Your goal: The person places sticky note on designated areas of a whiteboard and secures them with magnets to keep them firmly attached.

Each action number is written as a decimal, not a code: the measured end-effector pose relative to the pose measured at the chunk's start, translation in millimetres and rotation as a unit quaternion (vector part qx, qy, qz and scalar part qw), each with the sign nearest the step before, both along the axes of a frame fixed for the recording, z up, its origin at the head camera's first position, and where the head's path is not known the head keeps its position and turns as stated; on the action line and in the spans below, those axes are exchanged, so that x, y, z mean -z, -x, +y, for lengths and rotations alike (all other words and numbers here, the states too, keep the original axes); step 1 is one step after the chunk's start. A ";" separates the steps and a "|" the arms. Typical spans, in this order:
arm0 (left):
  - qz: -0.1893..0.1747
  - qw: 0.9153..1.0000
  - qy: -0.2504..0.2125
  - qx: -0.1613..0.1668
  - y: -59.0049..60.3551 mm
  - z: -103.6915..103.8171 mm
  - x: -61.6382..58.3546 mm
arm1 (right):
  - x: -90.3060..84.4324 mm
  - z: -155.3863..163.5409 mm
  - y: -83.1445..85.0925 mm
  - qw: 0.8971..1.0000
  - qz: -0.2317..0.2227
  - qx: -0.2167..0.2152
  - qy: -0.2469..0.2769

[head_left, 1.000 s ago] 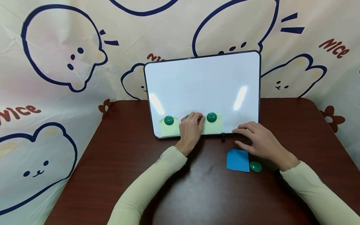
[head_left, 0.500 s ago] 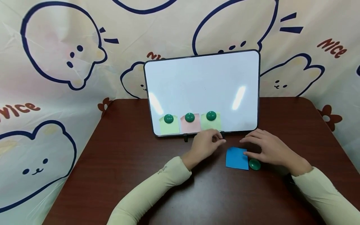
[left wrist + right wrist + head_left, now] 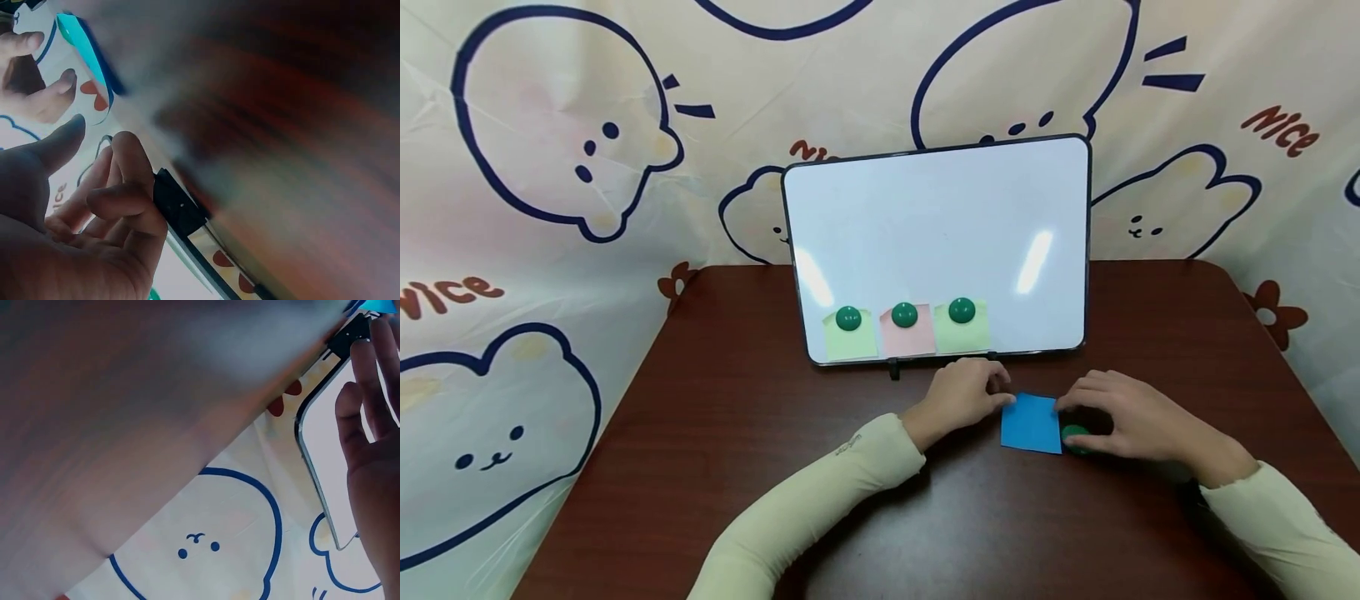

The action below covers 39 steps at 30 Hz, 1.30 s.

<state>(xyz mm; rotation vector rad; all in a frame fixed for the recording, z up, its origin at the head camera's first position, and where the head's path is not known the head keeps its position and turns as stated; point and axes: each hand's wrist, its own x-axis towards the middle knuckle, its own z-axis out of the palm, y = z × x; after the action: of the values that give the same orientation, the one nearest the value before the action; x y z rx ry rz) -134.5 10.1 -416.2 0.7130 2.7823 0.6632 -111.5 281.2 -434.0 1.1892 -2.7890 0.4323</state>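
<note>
Left hand (image 3: 961,395) loosely curled, fingertips touching blue note (image 3: 1032,423) left edge; right hand (image 3: 1131,417) pinching green magnet (image 3: 1074,436) at its right edge

The left hand (image 3: 964,393) left the whiteboard (image 3: 936,217) for the blue note (image 3: 1032,423); the right hand (image 3: 1131,417) covered the loose magnet (image 3: 1073,434).

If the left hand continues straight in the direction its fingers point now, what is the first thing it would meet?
Most likely the blue paper. In the head view the left hand lies on the table with its fingers pointing right, their tips already at the paper's left edge. Whether they touch it cannot be told.
</note>
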 end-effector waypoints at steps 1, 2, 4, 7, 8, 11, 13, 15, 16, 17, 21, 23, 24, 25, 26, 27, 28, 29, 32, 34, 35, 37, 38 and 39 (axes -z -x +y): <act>0.001 1.000 0.003 0.002 0.3 0.8 -0.2 | 0.5 1.6 -0.8 1.000 -0.006 -0.001 -0.001; 0.002 1.000 0.008 0.005 0.5 1.6 -0.2 | 1.1 3.3 -1.7 1.000 -0.013 0.000 -0.002; 0.008 1.000 0.017 0.012 1.1 3.2 0.2 | 2.3 6.3 -3.4 1.000 -0.026 0.003 -0.006; 0.016 0.999 0.025 0.024 1.6 4.1 1.3 | 2.9 9.6 -5.0 0.999 -0.046 0.008 -0.019; 0.018 0.999 0.027 0.026 1.6 4.3 1.5 | 3.1 10.2 -5.2 0.998 -0.050 0.011 -0.022; 0.026 0.999 0.028 0.033 1.5 5.3 1.0 | 2.9 11.0 -5.5 0.998 -0.063 0.010 -0.030; 0.027 0.999 0.029 0.036 1.4 6.6 0.5 | 3.6 11.6 -5.7 0.997 -0.068 0.008 -0.033; 0.028 0.998 0.031 0.040 1.5 7.7 0.7 | 4.3 12.0 -5.9 0.997 -0.071 0.004 -0.032; 0.028 0.998 0.030 0.042 1.7 7.9 1.0 | 4.4 12.3 -6.0 0.997 -0.073 0.003 -0.031; 0.029 0.998 0.031 0.044 1.8 7.9 1.4 | 4.4 12.4 -6.0 0.997 -0.075 0.000 -0.030; 0.032 0.998 0.026 0.044 2.7 7.0 2.6 | 4.1 12.6 -6.4 0.996 -0.087 -0.007 -0.024; 0.036 0.999 0.018 0.037 3.3 6.2 2.6 | 3.3 12.2 -6.3 0.996 -0.092 -0.011 -0.020; 0.038 0.999 0.013 0.032 3.6 5.7 2.6 | 2.9 12.0 -6.3 0.995 -0.095 -0.012 -0.019; 0.042 0.999 0.008 0.026 4.0 5.1 2.6 | 2.4 11.7 -6.3 0.995 -0.097 -0.014 -0.018; 0.047 0.999 0.003 0.020 4.4 4.5 2.8 | 2.0 11.4 -6.2 0.995 -0.096 -0.014 -0.016; 0.053 0.998 -0.001 0.014 4.7 3.9 2.7 | 1.7 11.0 -6.1 0.995 -0.097 -0.013 -0.015; 0.061 0.998 -0.004 0.009 5.1 3.1 2.8 | 1.2 10.6 -6.0 0.995 -0.097 -0.013 -0.014; 0.069 0.998 -0.008 0.005 5.4 2.5 3.0 | 1.1 10.2 -5.9 0.995 -0.097 -0.011 -0.014; 0.093 0.995 -0.018 -0.006 5.6 0.6 3.1 | 0.7 8.6 -5.2 0.996 -0.092 0.000 -0.014; 0.109 0.994 -0.024 -0.012 5.4 -0.7 2.5 | 0.6 7.5 -4.6 0.996 -0.088 0.008 -0.012; 0.115 0.993 -0.027 -0.015 5.3 -1.2 2.1 | 0.7 6.9 -4.3 0.996 -0.085 0.013 -0.010; 0.128 0.991 -0.032 -0.020 4.8 -2.6 0.8 | 0.8 5.9 -4.0 0.997 -0.081 0.019 -0.004; 0.135 0.990 -0.034 -0.023 4.7 -3.5 0.6 | 0.9 5.3 -4.0 0.997 -0.079 0.020 -0.001; 0.141 0.989 -0.037 -0.025 4.5 -4.7 -0.1 | 1.1 4.7 -4.0 0.997 -0.076 0.021 0.002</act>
<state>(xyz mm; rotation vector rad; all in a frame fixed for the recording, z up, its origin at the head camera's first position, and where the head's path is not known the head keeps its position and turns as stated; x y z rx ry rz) -139.0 5.4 -416.1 0.8109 3.0563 0.7310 -107.6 285.9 -435.1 1.1407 -2.9325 0.5456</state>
